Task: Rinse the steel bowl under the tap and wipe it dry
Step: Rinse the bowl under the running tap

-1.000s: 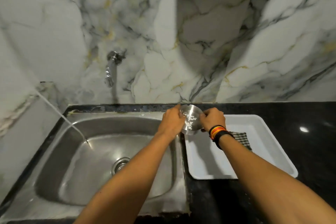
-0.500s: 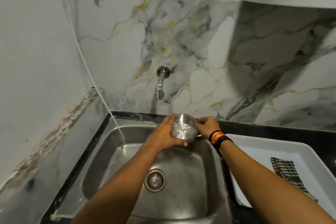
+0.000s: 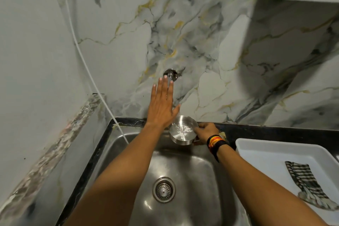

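A small steel bowl (image 3: 181, 130) with white specks inside is held over the back of the steel sink (image 3: 201, 170). My right hand (image 3: 206, 132) grips its right rim. My left hand (image 3: 162, 104) is off the bowl, fingers spread and flat, raised in front of the wall tap (image 3: 170, 74), whose spout it hides. Its fingertips are at the tap's base. No water is visible running from the tap. A checked cloth (image 3: 304, 180) lies in the white tray (image 3: 266, 148) to the right of the sink.
The sink drain (image 3: 163, 189) sits in the middle of the basin. A thin white hose (image 3: 88, 71) runs down the left wall into the sink corner. Black counter (image 3: 275, 131) borders the sink and tray. Marble walls stand behind and left.
My left hand has let go of the bowl and risen to the tap. My right hand alone keeps the bowl over the sink. The view has shifted so the sink is central.
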The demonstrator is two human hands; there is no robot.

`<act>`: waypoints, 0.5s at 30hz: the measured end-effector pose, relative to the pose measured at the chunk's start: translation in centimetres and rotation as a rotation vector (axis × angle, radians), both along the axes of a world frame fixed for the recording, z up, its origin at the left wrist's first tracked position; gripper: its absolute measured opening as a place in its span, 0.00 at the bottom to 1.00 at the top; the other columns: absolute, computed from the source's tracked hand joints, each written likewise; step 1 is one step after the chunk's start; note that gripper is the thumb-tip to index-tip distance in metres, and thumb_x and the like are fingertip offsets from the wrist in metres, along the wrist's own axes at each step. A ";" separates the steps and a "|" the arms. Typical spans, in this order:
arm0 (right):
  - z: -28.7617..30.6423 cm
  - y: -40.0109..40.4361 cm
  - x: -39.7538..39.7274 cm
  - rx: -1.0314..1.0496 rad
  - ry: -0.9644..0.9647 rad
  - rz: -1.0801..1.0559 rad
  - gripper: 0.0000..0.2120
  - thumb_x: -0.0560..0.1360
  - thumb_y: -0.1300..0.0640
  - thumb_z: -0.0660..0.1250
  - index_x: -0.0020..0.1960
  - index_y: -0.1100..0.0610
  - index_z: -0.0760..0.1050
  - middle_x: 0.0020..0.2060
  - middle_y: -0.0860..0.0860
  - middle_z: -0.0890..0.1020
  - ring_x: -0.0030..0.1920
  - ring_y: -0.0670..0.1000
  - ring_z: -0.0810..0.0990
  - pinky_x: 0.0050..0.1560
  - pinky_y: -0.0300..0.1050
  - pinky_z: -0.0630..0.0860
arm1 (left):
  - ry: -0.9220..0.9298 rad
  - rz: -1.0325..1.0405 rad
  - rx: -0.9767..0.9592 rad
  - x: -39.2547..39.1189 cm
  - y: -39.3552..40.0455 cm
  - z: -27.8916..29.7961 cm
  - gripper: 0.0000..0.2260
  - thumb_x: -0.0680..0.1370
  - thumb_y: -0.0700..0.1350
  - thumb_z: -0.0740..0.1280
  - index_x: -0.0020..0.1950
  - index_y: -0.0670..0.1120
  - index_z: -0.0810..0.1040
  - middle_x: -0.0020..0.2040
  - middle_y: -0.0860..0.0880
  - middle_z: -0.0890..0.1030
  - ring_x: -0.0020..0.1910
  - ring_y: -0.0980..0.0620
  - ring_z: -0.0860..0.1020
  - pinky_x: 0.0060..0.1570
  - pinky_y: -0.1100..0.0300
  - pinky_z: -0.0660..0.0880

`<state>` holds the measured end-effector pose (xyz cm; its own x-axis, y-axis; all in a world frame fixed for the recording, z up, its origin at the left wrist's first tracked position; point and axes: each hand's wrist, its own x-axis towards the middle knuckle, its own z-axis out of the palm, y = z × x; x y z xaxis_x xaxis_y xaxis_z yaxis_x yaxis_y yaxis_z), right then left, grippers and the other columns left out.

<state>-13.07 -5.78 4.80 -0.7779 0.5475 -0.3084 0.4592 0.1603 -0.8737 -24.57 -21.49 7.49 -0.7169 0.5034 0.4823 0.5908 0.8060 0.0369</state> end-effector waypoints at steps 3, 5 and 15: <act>-0.2 0.3 -1.4 -0.028 0.011 0.006 0.05 0.74 0.61 0.70 0.48 0.59 0.84 0.42 0.60 0.86 0.39 0.62 0.87 0.37 0.59 0.85 | 0.010 0.012 -0.061 -2.5 1.3 0.4 0.43 0.82 0.65 0.55 0.85 0.40 0.40 0.85 0.38 0.39 0.85 0.40 0.39 0.83 0.41 0.43; -0.4 0.6 -2.3 -0.040 0.020 0.014 0.04 0.75 0.61 0.71 0.48 0.59 0.83 0.43 0.60 0.85 0.39 0.63 0.87 0.37 0.59 0.85 | -0.003 0.009 -0.081 -3.8 2.0 0.3 0.42 0.83 0.62 0.57 0.85 0.41 0.41 0.85 0.37 0.40 0.85 0.39 0.40 0.83 0.41 0.44; -2.5 0.1 -5.8 -0.031 -0.033 0.100 0.05 0.76 0.60 0.71 0.42 0.57 0.82 0.38 0.61 0.85 0.34 0.61 0.86 0.36 0.56 0.86 | 0.009 -0.184 0.033 -6.4 1.7 -0.7 0.40 0.76 0.46 0.59 0.86 0.41 0.47 0.85 0.36 0.43 0.85 0.39 0.42 0.82 0.40 0.46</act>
